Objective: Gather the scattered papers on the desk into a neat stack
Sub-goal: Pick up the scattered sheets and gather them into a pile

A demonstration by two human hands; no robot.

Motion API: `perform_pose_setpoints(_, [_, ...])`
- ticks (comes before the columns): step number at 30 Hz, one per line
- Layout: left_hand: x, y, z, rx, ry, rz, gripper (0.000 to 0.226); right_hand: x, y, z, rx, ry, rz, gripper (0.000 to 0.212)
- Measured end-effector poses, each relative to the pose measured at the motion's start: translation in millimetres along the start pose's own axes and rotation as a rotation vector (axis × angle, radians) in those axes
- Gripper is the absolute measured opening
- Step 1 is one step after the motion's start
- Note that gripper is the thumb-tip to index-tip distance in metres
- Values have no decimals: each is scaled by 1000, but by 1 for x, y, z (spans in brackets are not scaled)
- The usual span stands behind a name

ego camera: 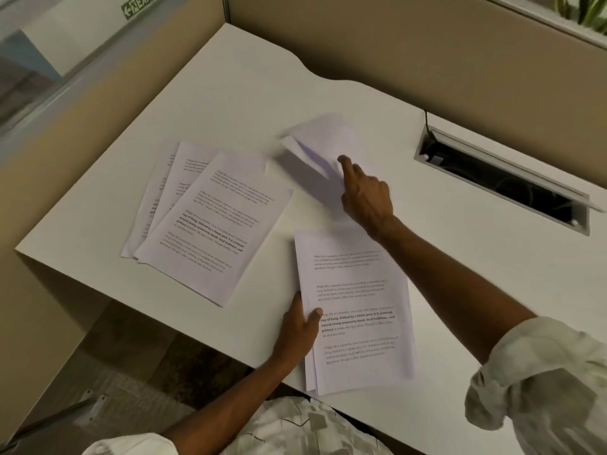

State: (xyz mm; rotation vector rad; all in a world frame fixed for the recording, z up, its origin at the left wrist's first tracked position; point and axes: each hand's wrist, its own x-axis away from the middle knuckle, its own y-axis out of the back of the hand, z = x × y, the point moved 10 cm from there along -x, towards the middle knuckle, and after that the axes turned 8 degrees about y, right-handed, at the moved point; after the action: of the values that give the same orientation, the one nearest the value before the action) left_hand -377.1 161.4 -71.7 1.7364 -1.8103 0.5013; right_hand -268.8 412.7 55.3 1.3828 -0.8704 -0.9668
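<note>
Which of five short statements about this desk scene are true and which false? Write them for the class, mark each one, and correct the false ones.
1. The left hand grips the near stack at its left edge, thumb on top. True.
2. The right hand presses on the fanned sheets. False: it reaches to the blurred sheets farther back, and the fanned sheets lie untouched at the left.
3. All the papers form one stack. False: they lie in three separate groups.
4. A cable hatch sits in the desk to the right of the papers. True.
5. The near stack's top sheet is blank. False: it carries printed paragraphs.
</note>
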Motion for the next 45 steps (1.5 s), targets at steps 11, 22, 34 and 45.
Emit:
perform_pose_setpoints(11, [-18,2,-3,85,58,-34,45,63,87,-108,-1436,-539,-161,63])
perform_pose_setpoints(22, [-12,-2,29,214,290,-101,7,267,-66,-94,-1499,-672,82,54])
perform_pose_setpoints(34, [-3,2,12,230,134,-206,26,280,-67,-93,-753,-660,197,104])
perform_pose_setpoints(45, [-2,0,-7,566,122,184,92,278,-75,-71,-631,-472,148,103])
